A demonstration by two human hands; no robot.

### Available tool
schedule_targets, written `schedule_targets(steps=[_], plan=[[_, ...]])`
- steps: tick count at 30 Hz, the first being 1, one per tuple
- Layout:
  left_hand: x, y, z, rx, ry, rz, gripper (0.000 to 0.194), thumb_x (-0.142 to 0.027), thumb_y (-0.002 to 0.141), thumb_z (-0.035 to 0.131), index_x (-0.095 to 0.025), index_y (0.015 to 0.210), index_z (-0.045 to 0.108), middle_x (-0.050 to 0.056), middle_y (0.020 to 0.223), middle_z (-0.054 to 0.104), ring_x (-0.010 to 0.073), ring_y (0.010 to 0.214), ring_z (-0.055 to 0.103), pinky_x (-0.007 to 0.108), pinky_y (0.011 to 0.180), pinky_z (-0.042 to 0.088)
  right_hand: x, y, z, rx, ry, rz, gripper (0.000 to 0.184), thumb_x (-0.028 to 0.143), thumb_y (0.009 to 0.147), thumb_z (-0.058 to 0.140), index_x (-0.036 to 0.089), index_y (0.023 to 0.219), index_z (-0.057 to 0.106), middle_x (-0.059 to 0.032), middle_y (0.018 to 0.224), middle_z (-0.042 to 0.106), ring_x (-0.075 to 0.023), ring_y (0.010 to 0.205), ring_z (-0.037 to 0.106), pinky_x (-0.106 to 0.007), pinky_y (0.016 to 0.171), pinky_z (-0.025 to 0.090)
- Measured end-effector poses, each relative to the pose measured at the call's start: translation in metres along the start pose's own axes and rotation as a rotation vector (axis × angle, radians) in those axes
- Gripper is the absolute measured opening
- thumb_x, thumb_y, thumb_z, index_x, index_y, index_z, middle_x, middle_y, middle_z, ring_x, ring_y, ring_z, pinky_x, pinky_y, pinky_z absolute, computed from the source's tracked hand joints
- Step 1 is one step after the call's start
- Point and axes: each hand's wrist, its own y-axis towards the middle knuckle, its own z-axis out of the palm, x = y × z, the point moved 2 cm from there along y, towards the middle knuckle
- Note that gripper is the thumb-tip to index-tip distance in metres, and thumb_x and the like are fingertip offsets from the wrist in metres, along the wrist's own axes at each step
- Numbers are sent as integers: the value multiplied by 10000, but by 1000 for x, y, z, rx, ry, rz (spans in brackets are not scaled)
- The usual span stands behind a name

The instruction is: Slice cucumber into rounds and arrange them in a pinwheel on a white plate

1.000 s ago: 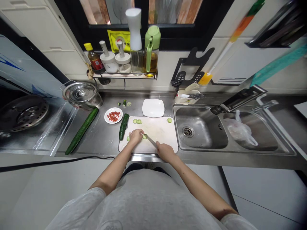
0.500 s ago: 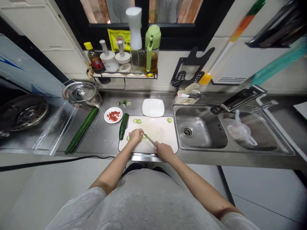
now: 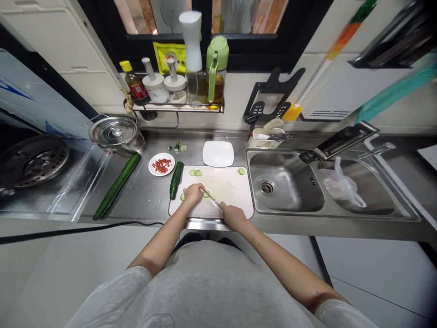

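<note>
On the cutting board [image 3: 225, 189], the left hand [image 3: 193, 193] pins a cucumber piece [image 3: 205, 194] — grip clenched — while the right hand [image 3: 233, 216], at 5 o'clock, grasps a knife [image 3: 214, 201] cutting it.

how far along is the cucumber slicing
Done: a few slices lie on the cutting board. In hand: the left hand pins a cucumber piece while the right hand works the knife. Left: a half cucumber beside the board and a whole cucumber on the counter, both uncut.
</note>
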Motion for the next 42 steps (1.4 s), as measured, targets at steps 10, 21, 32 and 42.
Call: schedule_targets(steps=[10, 21, 32, 42], plan=[[1, 0, -1, 2, -5, 5, 222, -195, 765, 540, -304, 900, 679, 2, 971, 706, 219, 972, 605, 391, 892, 348, -9, -3, 13, -9, 0, 30, 275, 129, 888, 356, 183, 1138, 456, -126, 933, 683, -222, 890, 655, -285, 680, 412], [2, 2, 1, 11, -8, 6, 208, -201, 757, 552, -297, 889, 680, -13, 912, 703, 204, 923, 609, 378, 876, 338, -16, -18, 14, 43, -15, 41, 307, 128, 887, 351, 174, 1173, 452, -136, 944, 685, -248, 909, 655, -294, 686, 406], [-5, -10, 5, -24, 124, 52, 253, -295, 783, 543, -281, 1019, 632, 46, 1070, 642, 246, 1034, 560, 394, 884, 334, -41, -13, 4, -100, 35, 182, 242, 231, 927, 333, 170, 1127, 455, -134, 919, 679, -244, 862, 657, -290, 674, 393], [-12, -19, 9, -76, 49, 49, 180, -164, 793, 500, -249, 901, 616, 25, 945, 678, 211, 951, 587, 363, 861, 314, -44, -1, -2, -105, 72, 229, 258, 237, 929, 327, 173, 1145, 453, -132, 948, 672, -239, 896, 650, -292, 696, 396]])
